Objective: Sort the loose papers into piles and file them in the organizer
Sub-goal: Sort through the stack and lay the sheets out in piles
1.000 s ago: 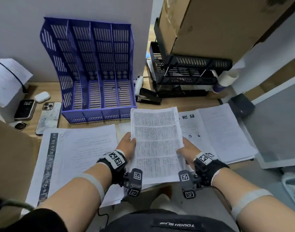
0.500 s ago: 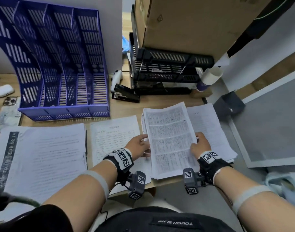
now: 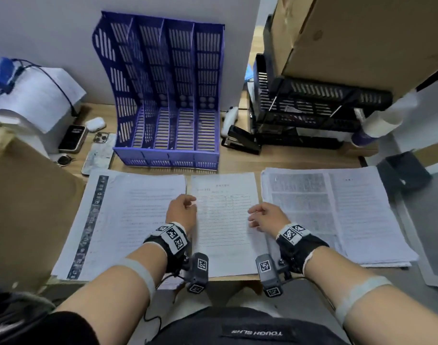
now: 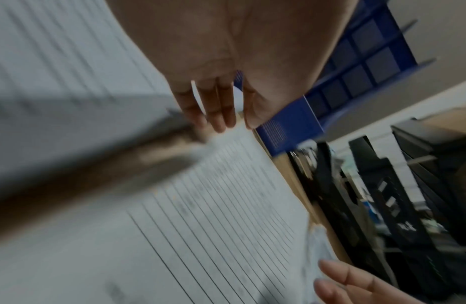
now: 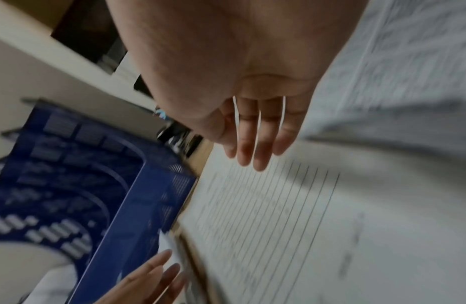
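Note:
The blue slotted organizer (image 3: 163,95) stands upright at the back of the desk, its slots holding nothing I can see. Three paper piles lie in a row before it: a wide left pile (image 3: 128,220), a lined form (image 3: 225,220) in the middle, and a densely printed right pile (image 3: 324,215). My left hand (image 3: 185,205) hovers at the lined form's left edge and my right hand (image 3: 256,215) at its right edge. Neither hand holds anything. The wrist views show straight, relaxed fingers (image 4: 218,111) (image 5: 255,139) just above the lined form (image 4: 213,216) (image 5: 278,216).
Two phones (image 3: 72,138) (image 3: 98,158) and an earbud case (image 3: 95,123) lie left of the organizer. A black stapler (image 3: 242,140) and a black tray rack (image 3: 312,113) under a cardboard box (image 3: 362,33) sit to its right. Brown cardboard (image 3: 26,207) crowds the desk's left side.
Both hands carried the densely printed sheaf to the right, laid it on the right pile and let go. They have come back to the lined form in the middle.

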The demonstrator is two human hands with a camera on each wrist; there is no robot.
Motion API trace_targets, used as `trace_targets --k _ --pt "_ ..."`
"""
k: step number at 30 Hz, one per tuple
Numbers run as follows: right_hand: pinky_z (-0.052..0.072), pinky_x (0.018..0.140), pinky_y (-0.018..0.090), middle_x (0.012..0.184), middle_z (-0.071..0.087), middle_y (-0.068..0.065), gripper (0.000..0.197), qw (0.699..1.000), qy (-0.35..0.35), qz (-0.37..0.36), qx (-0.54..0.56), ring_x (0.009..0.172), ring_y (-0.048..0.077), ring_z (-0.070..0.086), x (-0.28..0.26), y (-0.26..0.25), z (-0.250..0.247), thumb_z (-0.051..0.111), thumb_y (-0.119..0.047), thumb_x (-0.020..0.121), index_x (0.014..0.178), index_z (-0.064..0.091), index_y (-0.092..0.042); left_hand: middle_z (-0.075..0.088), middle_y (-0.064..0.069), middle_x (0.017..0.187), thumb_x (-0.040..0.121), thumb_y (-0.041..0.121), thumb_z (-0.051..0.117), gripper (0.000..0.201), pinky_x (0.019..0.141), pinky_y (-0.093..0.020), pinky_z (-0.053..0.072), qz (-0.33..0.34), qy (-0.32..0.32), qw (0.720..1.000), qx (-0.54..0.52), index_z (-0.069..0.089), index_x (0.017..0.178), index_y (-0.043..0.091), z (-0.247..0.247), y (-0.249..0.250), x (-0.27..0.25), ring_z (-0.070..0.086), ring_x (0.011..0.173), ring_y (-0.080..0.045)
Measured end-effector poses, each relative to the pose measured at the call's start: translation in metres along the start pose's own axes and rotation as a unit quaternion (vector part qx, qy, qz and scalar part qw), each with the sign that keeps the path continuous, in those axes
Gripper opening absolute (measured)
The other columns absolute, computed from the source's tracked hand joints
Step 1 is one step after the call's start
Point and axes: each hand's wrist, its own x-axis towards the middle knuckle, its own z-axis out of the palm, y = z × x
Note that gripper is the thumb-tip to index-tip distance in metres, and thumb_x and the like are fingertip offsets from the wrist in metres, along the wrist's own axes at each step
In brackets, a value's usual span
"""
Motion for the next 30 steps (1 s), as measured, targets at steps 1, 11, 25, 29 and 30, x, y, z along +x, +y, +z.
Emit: trace_targets --k 1,11,25,29,30 --pt "0.049 0.060 0.027 0.088 0.070 0.011 0.017 0.999 -0.037 0.003 -0.001 0.069 0.020 0.067 -0.002 -0.006 0.020 0.054 0.000 0.089 0.089 0.065 -0.013 0.066 -0.013 0.113 0.091 0.004 0.054 0.027 0.089 -0.030 0.048 -0.011 0.033 0.999 0.028 0.066 0.114 0.011 -0.018 -0.012 0.004 0.063 0.106 -0.031" --pt "0.058 0.060 0.039 0.087 0.062 0.016 0.012 0.984 -0.152 0.068 -0.061 0.066 0.029 0.063 -0.018 -0.029 0.172 0.055 -0.006 0.090 0.097 0.051 -0.015 0.034 -0.013 0.155 0.092 0.020 0.057 0.061 0.117 -0.040 0.029 -0.126 0.047 0.977 0.167 0.039 0.149 0.012 -0.149 -0.109 0.012 0.033 0.143 -0.031" --pt "0.027 0.048 0.025 0.062 0.040 -0.003 0.031 0.965 -0.016 -0.016 -0.262 0.053 0.013 0.037 -0.023 -0.026 0.180 0.062 -0.024 0.082 0.066 0.036 -0.019 0.055 0.005 0.104 0.087 0.006 0.044 0.037 0.079 -0.028 0.038 -0.109 -0.011 0.979 0.172 0.058 0.089 0.041 -0.158 -0.119 0.011 0.044 0.100 -0.026" --pt "0.027 0.048 0.026 0.066 0.041 -0.002 0.027 0.966 0.029 -0.025 -0.255 0.055 0.014 0.035 -0.026 -0.027 0.171 0.054 -0.014 0.087 0.069 0.034 -0.018 0.065 0.004 0.123 0.086 0.020 0.051 0.032 0.098 -0.042 0.051 -0.094 -0.002 0.981 0.172 0.070 0.107 0.037 -0.158 -0.114 0.011 0.056 0.118 -0.025" --pt "0.027 0.049 0.026 0.066 0.041 -0.002 0.025 0.968 0.041 -0.022 -0.247 0.055 0.015 0.036 -0.027 -0.028 0.168 0.052 -0.012 0.087 0.070 0.033 -0.018 0.067 0.004 0.119 0.084 0.022 0.052 0.031 0.096 -0.042 0.052 -0.088 -0.005 0.981 0.173 0.068 0.105 0.038 -0.158 -0.112 0.012 0.058 0.115 -0.025"
